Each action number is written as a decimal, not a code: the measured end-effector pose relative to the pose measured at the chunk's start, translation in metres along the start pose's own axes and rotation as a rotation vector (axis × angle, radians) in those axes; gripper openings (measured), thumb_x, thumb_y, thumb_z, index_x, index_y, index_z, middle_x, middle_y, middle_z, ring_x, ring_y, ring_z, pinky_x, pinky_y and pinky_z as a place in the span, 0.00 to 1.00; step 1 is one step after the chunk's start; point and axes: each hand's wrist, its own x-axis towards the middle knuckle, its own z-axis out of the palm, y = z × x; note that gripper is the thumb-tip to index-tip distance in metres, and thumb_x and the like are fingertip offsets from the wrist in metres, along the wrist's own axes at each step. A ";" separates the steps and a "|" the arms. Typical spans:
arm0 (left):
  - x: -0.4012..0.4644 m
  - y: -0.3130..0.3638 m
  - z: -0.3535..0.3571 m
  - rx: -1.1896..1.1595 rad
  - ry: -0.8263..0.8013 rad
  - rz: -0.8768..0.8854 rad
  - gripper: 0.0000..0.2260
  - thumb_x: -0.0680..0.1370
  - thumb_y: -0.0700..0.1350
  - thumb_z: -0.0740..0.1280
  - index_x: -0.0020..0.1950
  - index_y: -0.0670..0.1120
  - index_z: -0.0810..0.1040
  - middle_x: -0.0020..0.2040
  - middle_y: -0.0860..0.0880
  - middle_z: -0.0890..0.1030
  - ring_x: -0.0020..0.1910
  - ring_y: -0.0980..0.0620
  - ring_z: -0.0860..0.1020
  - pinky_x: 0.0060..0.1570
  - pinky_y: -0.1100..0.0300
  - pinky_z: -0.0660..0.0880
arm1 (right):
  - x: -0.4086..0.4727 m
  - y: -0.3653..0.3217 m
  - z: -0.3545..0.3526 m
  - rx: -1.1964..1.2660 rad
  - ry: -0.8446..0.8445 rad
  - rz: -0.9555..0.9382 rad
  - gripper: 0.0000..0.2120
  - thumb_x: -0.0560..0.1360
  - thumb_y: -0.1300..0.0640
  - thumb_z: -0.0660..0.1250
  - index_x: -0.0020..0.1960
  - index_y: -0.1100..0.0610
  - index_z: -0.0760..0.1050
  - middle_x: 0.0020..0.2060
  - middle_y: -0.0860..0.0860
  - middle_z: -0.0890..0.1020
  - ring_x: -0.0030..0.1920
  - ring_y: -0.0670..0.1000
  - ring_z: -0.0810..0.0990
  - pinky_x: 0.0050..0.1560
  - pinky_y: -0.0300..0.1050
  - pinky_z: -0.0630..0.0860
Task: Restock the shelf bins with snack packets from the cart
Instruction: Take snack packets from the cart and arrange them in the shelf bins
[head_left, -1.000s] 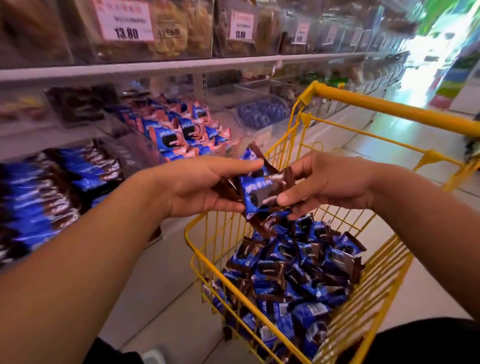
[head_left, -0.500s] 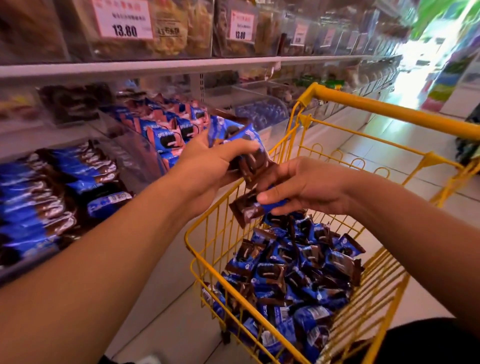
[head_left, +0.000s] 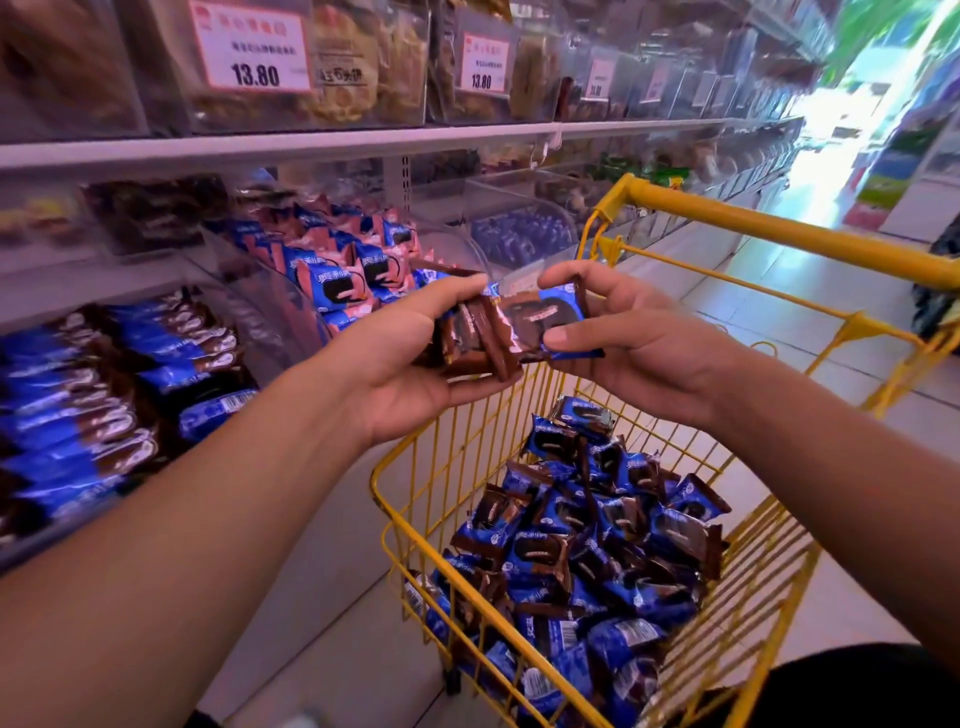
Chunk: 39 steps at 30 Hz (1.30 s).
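Risk first: your left hand (head_left: 415, 364) already grips a small stack of packets (head_left: 475, 338), fanned unevenly, with edges poking out past the palm. Adding more looks likely to loosen the fan; a slipped one would drop either back into the cart (head_left: 779, 597) or onto the floor (head_left: 332, 597) between cart and shelf. Glossy wrappers probably slide against each other easily.

Second risk: wrong bin. The nearest bin (head_left: 343, 280) holds pink-and-blue packets; the brown-and-blue ones matching your load sit in the lower bin (head_left: 104, 395) further left. Judge by wrapper colour before you tip anything in.

Hands: your right hand (head_left: 634, 338) pinches one single packet (head_left: 540, 317) between thumb below and fingers above, pressed up against the left hand's stack. Both hands are grasping; neither is free.

Position: the held packets hang above the cart's near-left corner, between the two hands, just short of the shelf front. The loose pile of packets (head_left: 587, 551) lies well below, in the cart bed, still deep. Much restocking looks left to do.
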 end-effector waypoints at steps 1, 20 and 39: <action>-0.001 0.001 0.000 -0.005 -0.020 -0.001 0.12 0.72 0.48 0.73 0.50 0.42 0.80 0.47 0.39 0.86 0.45 0.43 0.85 0.43 0.42 0.82 | 0.000 0.000 0.001 -0.014 0.007 -0.020 0.24 0.62 0.69 0.75 0.54 0.53 0.77 0.52 0.55 0.84 0.49 0.53 0.84 0.46 0.45 0.82; -0.009 0.007 -0.010 0.057 -0.206 -0.046 0.13 0.74 0.53 0.68 0.51 0.45 0.83 0.49 0.43 0.84 0.43 0.47 0.83 0.38 0.55 0.81 | -0.004 -0.019 -0.007 -0.112 -0.024 -0.026 0.24 0.64 0.67 0.73 0.61 0.59 0.79 0.53 0.58 0.83 0.52 0.56 0.82 0.53 0.50 0.80; -0.013 0.004 -0.001 0.319 -0.052 0.293 0.38 0.60 0.34 0.71 0.70 0.42 0.65 0.51 0.42 0.83 0.51 0.46 0.84 0.45 0.56 0.81 | 0.001 0.001 0.043 0.018 -0.018 0.020 0.11 0.76 0.50 0.67 0.53 0.55 0.82 0.53 0.55 0.83 0.58 0.55 0.78 0.68 0.61 0.71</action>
